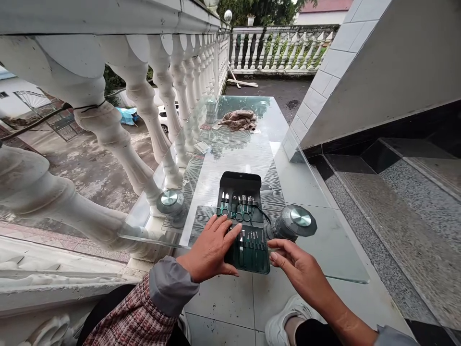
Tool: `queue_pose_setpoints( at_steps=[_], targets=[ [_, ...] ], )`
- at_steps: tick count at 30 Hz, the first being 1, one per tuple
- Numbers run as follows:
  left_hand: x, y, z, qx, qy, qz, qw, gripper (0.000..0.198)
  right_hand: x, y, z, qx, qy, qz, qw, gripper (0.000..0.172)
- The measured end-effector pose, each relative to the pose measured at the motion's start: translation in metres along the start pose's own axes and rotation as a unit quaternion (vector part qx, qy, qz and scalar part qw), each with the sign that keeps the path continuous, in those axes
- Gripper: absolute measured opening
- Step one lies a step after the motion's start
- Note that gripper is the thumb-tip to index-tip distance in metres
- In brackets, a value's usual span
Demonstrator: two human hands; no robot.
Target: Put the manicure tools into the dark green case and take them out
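Observation:
A dark green manicure set case (266, 266) lies unfolded at the near edge of the glass table, holding small scissors (243, 216), nail clippers (247, 201) and several slim tools in loops. My left hand (212, 247) rests over the case's left side, fingers spread, covering part of the lower panel. Just beside the lower right edge is my right hand (297, 264), its thumb and index fingertip slightly apart with nothing visible between them. Whether its fingertips touch the case is hard to make out. A thin dark strap (264, 215) curves off the case's right side.
The glass tabletop (317, 230) has round metal-capped supports (300, 216) at its near corners. A crumpled brown cloth (239, 120) and a small card (202, 147) lie farther back. White balusters (139, 91) line the left; stone steps (360, 192) rise on the right.

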State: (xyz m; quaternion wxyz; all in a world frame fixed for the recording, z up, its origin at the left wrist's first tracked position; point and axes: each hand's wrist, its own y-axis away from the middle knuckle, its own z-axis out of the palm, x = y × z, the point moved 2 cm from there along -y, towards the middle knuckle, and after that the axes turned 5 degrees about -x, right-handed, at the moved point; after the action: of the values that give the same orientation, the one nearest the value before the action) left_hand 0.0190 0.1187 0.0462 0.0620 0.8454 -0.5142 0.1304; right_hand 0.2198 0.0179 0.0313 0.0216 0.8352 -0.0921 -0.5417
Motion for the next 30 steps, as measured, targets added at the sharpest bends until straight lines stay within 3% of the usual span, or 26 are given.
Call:
queue_pose_setpoints(
  at_steps=[3, 6, 9, 19, 30],
  targets=[
    [0.001, 0.000, 0.001, -0.005, -0.004, -0.002, 1.000, 0.117, -0.001, 0.004, 0.005, 0.043, 0.091, -0.094, 0.991, 0.023],
    [0.002, 0.000, 0.006, -0.003, -0.008, 0.002, 1.000, 0.116, 0.001, 0.007, 0.015, 0.087, 0.194, -0.203, 0.956, 0.021],
    [0.002, -0.001, 0.011, -0.001, -0.018, -0.002, 1.000, 0.113, 0.007, 0.007, 0.022, 0.101, 0.257, -0.258, 0.926, 0.030],
    [0.002, -0.004, 0.016, 0.020, -0.021, -0.001, 1.000, 0.110, 0.008, 0.005, 0.025, 0.090, 0.287, -0.256, 0.919, 0.053],
    [0.003, -0.005, 0.020, 0.026, -0.015, -0.003, 1.000, 0.108, 0.009, -0.001, 0.026, 0.097, 0.284, -0.222, 0.928, 0.053]
  ],
)
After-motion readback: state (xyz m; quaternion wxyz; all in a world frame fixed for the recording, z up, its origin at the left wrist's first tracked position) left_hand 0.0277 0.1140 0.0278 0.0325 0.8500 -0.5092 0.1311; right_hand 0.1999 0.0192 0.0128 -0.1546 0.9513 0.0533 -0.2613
